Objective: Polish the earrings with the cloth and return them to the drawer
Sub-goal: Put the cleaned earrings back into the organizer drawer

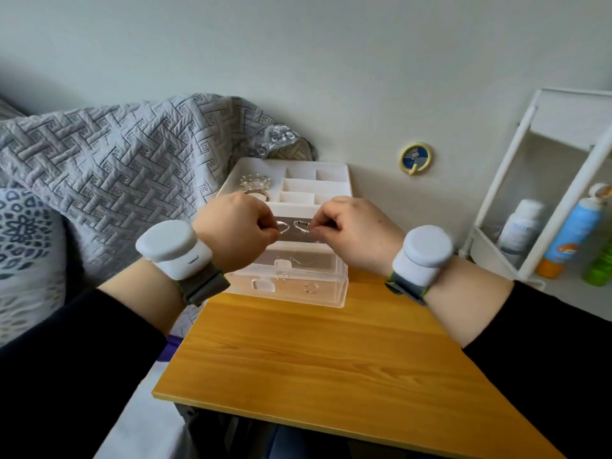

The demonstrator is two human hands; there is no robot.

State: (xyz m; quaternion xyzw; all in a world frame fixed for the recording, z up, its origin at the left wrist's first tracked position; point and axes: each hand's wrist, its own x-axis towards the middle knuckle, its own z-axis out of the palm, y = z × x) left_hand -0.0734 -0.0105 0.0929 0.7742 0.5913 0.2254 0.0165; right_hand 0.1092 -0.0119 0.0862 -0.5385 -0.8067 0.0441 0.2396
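Above the open drawer (324,256) of the clear organiser (331,167), your left hand (236,231) and right hand (356,233) each pinch 1 of the 2 earrings (302,226) between curled fingertips; judge them light, slippery and easily bent, so hold the hoop's body, not its clasp.

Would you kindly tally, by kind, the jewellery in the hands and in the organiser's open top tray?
Small silver hoop earrings: 2, one pinched by the left hand, one by the right hand.
Bracelets in the white tray: 2, one clear beaded, one thin metal.
Total: 4.
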